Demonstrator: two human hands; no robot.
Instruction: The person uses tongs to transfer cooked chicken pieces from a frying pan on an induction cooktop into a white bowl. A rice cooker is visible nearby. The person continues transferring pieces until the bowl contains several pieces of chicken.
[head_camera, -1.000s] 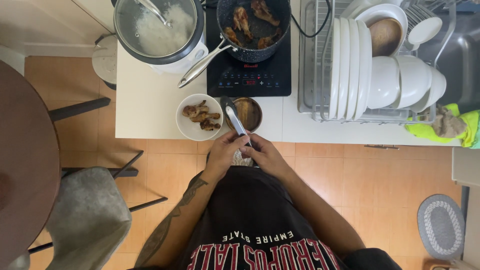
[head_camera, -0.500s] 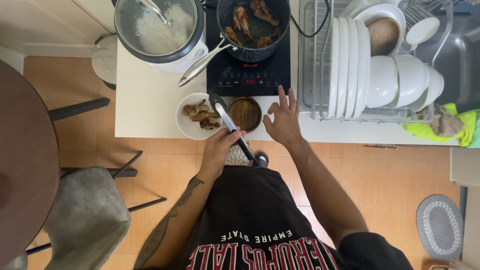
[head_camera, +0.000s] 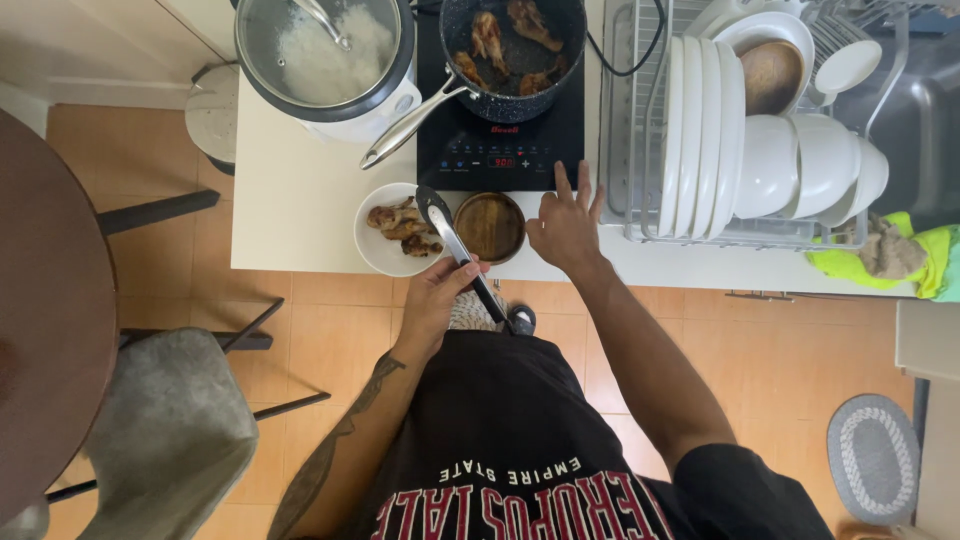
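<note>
My left hand (head_camera: 438, 292) grips black and silver tongs (head_camera: 458, 255) whose tips lie over a white plate (head_camera: 382, 248) of browned chicken pieces (head_camera: 400, 226). My right hand (head_camera: 566, 226) is spread open, fingertips at the control panel of a black induction cooker (head_camera: 500, 150). On the cooker stands a dark frying pan (head_camera: 515, 48) with several chicken pieces in it, its metal handle pointing toward the plate. A small wooden bowl (head_camera: 490, 226) sits between my two hands.
A rice cooker (head_camera: 325, 60) with white rice and a spoon stands left of the pan. A dish rack (head_camera: 760, 130) with white plates and bowls fills the counter's right side, by a sink (head_camera: 920, 110). A yellow-green cloth (head_camera: 880, 255), grey chair (head_camera: 165, 440) and dark round table (head_camera: 45, 320) surround me.
My right hand let go of the tongs, rose from in front of me and reached to the cooker's controls. My left hand keeps the tongs by the plate.
</note>
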